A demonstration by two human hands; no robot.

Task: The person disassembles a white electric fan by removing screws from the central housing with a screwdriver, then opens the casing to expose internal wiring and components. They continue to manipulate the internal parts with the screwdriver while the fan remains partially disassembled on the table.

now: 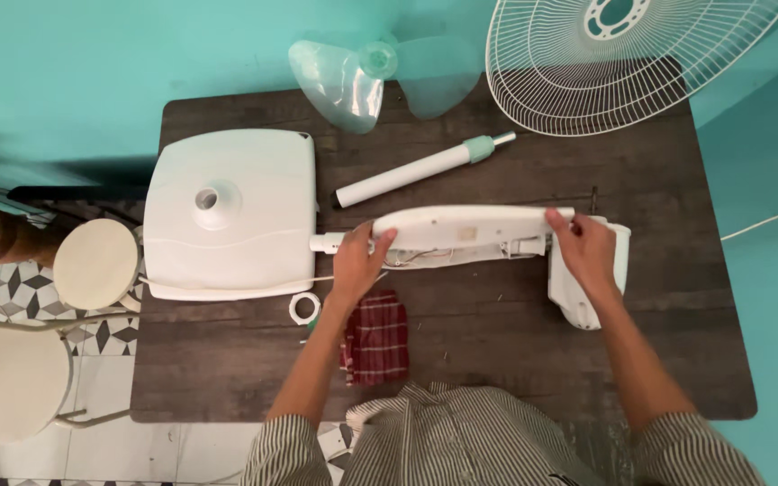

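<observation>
I see the left hand (357,261) and right hand (584,252) well apart, each gripping one end of the white fan column housing (470,225), steadying it flat on the dark table (497,360) beside the square base (231,211).

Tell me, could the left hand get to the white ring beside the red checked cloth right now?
Probably yes: the white ring lies bare on the table just beside the left hand, though that hand grips the white housing.

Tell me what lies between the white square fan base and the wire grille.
Head view: the white tube with a pale green collar lies between the base and the grille.
</observation>
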